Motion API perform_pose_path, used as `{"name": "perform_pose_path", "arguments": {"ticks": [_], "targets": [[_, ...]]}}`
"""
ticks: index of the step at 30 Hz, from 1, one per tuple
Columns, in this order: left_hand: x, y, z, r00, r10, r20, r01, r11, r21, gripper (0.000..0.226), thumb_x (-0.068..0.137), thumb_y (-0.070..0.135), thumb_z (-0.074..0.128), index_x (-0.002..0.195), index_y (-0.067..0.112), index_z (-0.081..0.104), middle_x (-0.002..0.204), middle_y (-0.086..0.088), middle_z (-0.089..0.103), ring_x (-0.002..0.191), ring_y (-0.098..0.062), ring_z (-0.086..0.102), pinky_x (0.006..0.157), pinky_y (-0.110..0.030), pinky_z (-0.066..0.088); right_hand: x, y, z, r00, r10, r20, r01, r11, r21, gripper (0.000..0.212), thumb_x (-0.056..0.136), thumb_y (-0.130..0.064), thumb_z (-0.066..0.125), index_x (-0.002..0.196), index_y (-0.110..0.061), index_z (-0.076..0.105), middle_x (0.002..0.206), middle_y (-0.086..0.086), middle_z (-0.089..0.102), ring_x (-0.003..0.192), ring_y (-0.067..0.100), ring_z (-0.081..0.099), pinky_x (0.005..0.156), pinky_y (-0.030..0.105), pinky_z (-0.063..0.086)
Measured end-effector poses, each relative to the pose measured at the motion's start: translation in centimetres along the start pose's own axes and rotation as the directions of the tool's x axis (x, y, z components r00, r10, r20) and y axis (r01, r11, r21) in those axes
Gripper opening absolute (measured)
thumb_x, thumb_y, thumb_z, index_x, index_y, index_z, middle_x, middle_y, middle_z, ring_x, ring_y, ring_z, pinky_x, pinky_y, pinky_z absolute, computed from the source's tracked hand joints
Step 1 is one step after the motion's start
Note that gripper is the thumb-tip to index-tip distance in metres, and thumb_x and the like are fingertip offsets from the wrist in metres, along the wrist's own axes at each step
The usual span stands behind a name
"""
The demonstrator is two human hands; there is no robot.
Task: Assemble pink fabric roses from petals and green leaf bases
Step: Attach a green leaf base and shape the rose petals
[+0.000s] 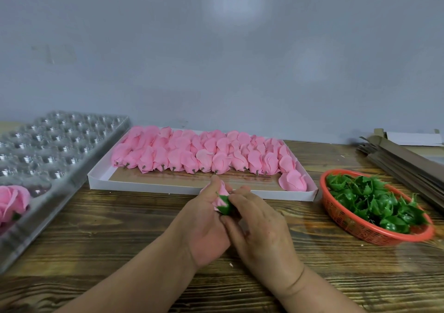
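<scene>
Tray dead centre on the wooden tabletop (120, 228)!
White cardboard tray (144, 185) holds pink fabric petal buds (192, 154); clear plastic blister tray (60, 144) left, red plastic basket (355, 228) of green leaf bases (374, 199) right.

Single head-worn wide-angle view, looking forward and down across a wooden table (96, 252) toward a grey wall (216, 48); both hands appear close, at lower centre.

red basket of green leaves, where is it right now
In the head view the red basket sits on the table's right side, just right of the white tray of pink petals.
</scene>
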State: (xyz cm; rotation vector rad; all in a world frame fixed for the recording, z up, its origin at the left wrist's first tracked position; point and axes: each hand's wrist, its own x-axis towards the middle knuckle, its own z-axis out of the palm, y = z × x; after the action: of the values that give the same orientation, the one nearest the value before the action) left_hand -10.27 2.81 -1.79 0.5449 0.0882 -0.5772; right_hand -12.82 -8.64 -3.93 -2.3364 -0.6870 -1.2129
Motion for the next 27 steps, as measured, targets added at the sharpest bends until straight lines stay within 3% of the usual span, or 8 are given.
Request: {"name": "perform_pose_path", "arguments": {"ticks": [3, 6, 10, 14, 18, 20, 23, 27], "targets": [[0.0, -0.3, 0.1, 0.999, -0.003, 0.035, 0.000, 0.997, 0.082, 0.056, 0.094, 0.047, 0.042, 0.129, 0.003, 0.051, 0.101, -0.016, 0.063, 0.090, -0.026, 0.066, 0.072, -0.036, 0.059, 0.2, -0.2, 0.0, 0.998, 0.061, 0.014, -0.062, 0.996, 0.061, 0.025, 0.067, -0.009, 0.073, 0.091, -0.004, 0.068, 0.086, 0.006, 0.068, 0.073, 0.018, 0.064, 0.063, 0.028, 0.052], [0.2, -0.7, -0.3, 0.996, 0.025, 0.087, -0.039, 0.985, 0.166, 0.074, 0.079, 0.056, 0.049, 0.123, -0.003, 0.056, 0.102, -0.018, 0.064, 0.095, -0.026, 0.066, 0.075, -0.035, 0.058, 0.6, -0.5, 0.0, 0.959, 0.284, -0.004, -0.276, 0.934, 0.228, 0.020, 0.064, -0.009, 0.073, 0.083, -0.012, 0.067, 0.071, -0.003, 0.063, 0.064, 0.008, 0.057, 0.060, 0.020, 0.047], [0.1, -1.0, -0.7, 0.974, 0.103, 0.204, -0.165, 0.936, 0.312, 0.062, 0.068, 0.054, 0.073, 0.105, 0.005, 0.068, 0.104, -0.018, 0.067, 0.098, -0.025, 0.067, 0.086, -0.037, 0.055, 1.1, -0.7, -0.4, 0.783, 0.593, 0.187, -0.574, 0.575, 0.583, 0.031, 0.068, 0.004, 0.076, 0.078, -0.024, 0.066, 0.061, -0.008, 0.064, 0.058, 0.001, 0.057, 0.059, 0.020, 0.048], [0.6, -1.3, -1.4, 0.963, 0.133, 0.235, -0.203, 0.930, 0.305, 0.081, 0.044, 0.040, 0.094, 0.115, 0.023, 0.062, 0.104, -0.014, 0.071, 0.095, -0.023, 0.068, 0.084, -0.036, 0.055, 1.0, -0.6, -0.6, 0.713, 0.614, 0.338, -0.604, 0.294, 0.741, 0.017, 0.070, 0.007, 0.070, 0.080, -0.007, 0.068, 0.066, 0.014, 0.063, 0.064, 0.023, 0.054, 0.062, 0.034, 0.048], [0.6, -1.3, -1.4, 0.965, 0.141, 0.223, -0.215, 0.910, 0.354, 0.035, 0.067, 0.034, 0.079, 0.100, 0.021, 0.075, 0.096, -0.012, 0.071, 0.090, -0.020, 0.067, 0.081, -0.033, 0.055, 1.0, -1.0, -0.5, 0.672, 0.612, 0.417, -0.617, 0.151, 0.772, 0.022, 0.075, 0.017, 0.062, 0.080, -0.004, 0.067, 0.068, 0.015, 0.065, 0.064, 0.023, 0.055, 0.058, 0.025, 0.049], [0.7, -1.2, -1.6, 0.978, 0.146, 0.151, -0.192, 0.915, 0.356, 0.044, 0.064, 0.028, 0.082, 0.105, 0.016, 0.071, 0.089, -0.015, 0.065, 0.081, -0.021, 0.062, 0.069, -0.029, 0.053, 1.1, -1.2, -0.6, 0.652, 0.594, 0.470, -0.623, 0.068, 0.779, 0.025, 0.075, 0.016, 0.060, 0.074, -0.007, 0.070, 0.063, 0.013, 0.064, 0.056, 0.019, 0.057, 0.053, 0.022, 0.050], [0.2, -0.7, -1.3, 0.976, 0.142, 0.163, -0.197, 0.893, 0.405, 0.045, 0.066, 0.031, 0.079, 0.103, 0.007, 0.069, 0.061, -0.001, 0.050, 0.047, -0.004, 0.041, 0.045, -0.015, 0.037, 1.3, -1.2, -0.5, 0.594, 0.543, 0.594, -0.635, -0.136, 0.760, 0.013, 0.066, 0.004, 0.066, 0.065, -0.008, 0.071, 0.054, 0.013, 0.060, 0.046, 0.015, 0.056, 0.047, 0.021, 0.050], [-0.3, -0.2, -1.1, 0.958, 0.110, 0.265, -0.226, 0.858, 0.461, 0.018, 0.067, 0.030, 0.078, 0.079, 0.017, 0.078, 0.108, -0.015, 0.044, 0.040, -0.001, 0.036, 0.041, -0.013, 0.033, 1.3, -1.0, -0.7, 0.532, 0.481, 0.697, -0.619, -0.340, 0.708, 0.020, 0.061, -0.002, 0.065, 0.081, 0.004, 0.064, 0.055, 0.014, 0.059, 0.046, 0.016, 0.058, 0.045, 0.022, 0.051]]}}
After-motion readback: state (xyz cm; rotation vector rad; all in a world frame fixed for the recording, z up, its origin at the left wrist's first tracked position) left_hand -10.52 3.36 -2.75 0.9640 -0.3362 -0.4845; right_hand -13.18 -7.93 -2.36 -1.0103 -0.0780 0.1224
